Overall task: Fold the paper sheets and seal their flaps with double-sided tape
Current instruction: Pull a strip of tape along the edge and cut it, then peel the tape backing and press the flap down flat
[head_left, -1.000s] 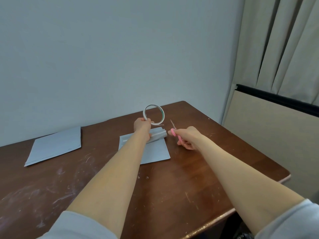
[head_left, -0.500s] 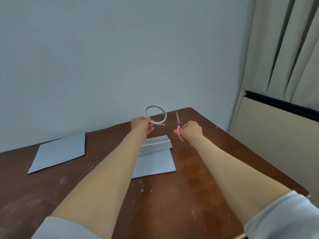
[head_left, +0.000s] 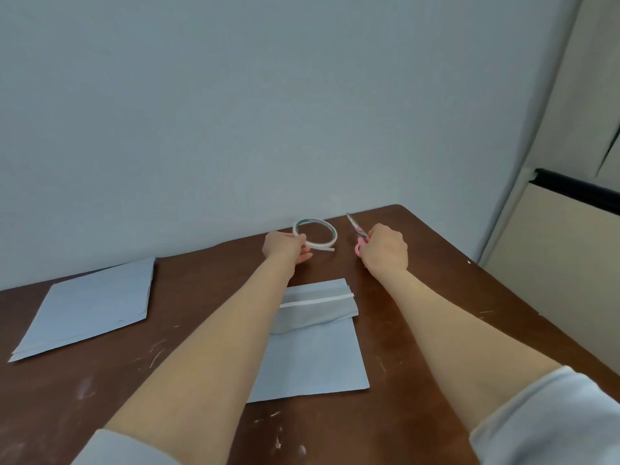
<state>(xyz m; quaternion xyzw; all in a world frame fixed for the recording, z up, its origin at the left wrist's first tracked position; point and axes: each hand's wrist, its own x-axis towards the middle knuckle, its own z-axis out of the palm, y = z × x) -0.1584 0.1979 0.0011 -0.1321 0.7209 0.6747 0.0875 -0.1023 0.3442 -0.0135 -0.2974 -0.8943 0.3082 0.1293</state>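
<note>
A pale blue folded paper sheet [head_left: 312,357] lies on the brown table between my forearms. Its top flap is raised, with a white strip of tape [head_left: 318,301] along it. My left hand [head_left: 283,247] grips a thin white ring of double-sided tape [head_left: 315,233] beyond the sheet, with a short loose end sticking out to the right. My right hand [head_left: 384,251] is closed around pink-handled scissors [head_left: 358,231], blades pointing up and away, just right of the roll.
A stack of pale blue sheets [head_left: 87,305] rests at the table's left. The table [head_left: 436,330] is scratched and butts against the grey wall at the back. Its right edge runs diagonally past a beige panel with a black top [head_left: 570,263].
Both hands have lifted off the sheet and moved farther back, with roll and scissors. The taped flap now lies uncovered. The view has tilted, so the table sits lower.
</note>
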